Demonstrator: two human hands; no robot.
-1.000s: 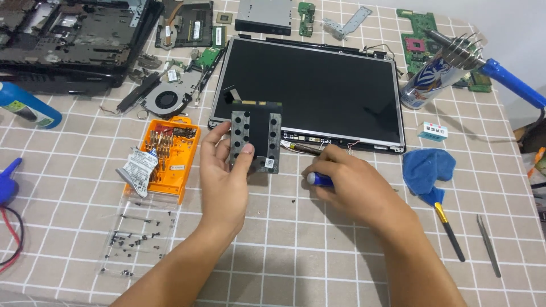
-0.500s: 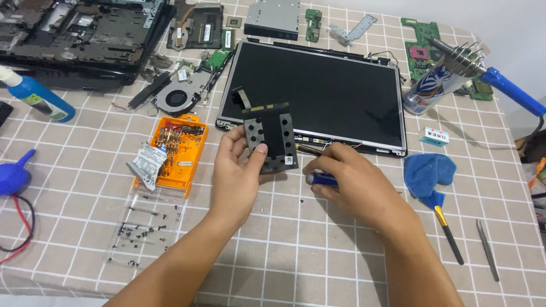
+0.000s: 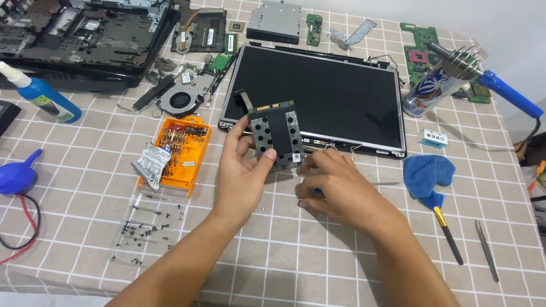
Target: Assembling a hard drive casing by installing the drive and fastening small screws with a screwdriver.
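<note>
1. Nearest, at lower left of the frame, small screws (image 3: 142, 230) lie in a clear tray.
2. At centre, the left hand (image 3: 242, 170) grips a drive in its metal bracket (image 3: 276, 135), held upright.
3. Just right, the right hand (image 3: 335, 190) curls narrow around a blue-handled screwdriver (image 3: 316, 191), fingertips touching the bracket's lower corner.
4. Behind, a laptop screen (image 3: 324, 96) lies flat; an orange bit case (image 3: 185, 150) sits left.
</note>
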